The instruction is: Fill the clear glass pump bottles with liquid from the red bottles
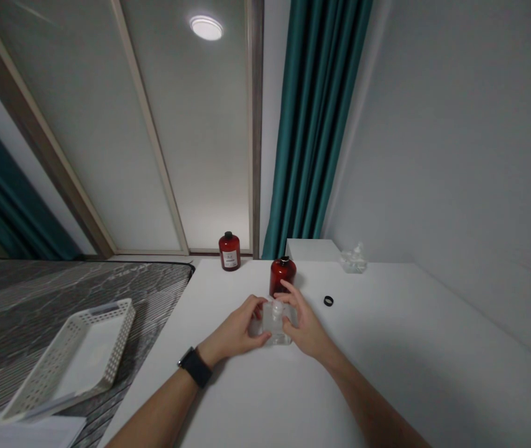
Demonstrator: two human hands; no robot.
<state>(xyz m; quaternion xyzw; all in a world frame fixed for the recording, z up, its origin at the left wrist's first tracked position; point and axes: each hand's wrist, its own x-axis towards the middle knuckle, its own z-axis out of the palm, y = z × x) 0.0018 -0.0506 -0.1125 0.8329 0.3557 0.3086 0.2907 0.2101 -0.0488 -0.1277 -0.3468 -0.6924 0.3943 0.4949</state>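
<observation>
A clear, squarish bottle (272,333) stands on the white table in front of me. My left hand (237,330) grips its left side, thumb near the front and fingers farther back. My right hand (306,325) curls around its upper right part, with thumb and fingers near the bottle's neck. Just behind it is a reddish-brown bottle (280,274) with a dark top, partly covered by my right fingers. To the right of my right hand lies a small black ring (328,301). A dark watch band (195,367) circles my left wrist.
Farther back on the white table (256,404) stands another reddish-brown bottle (229,254) with a white label. A white box (312,249) and a clear bottle (354,260) are at the back right. On the left, a white perforated basket (119,348) rests on a grey patterned surface.
</observation>
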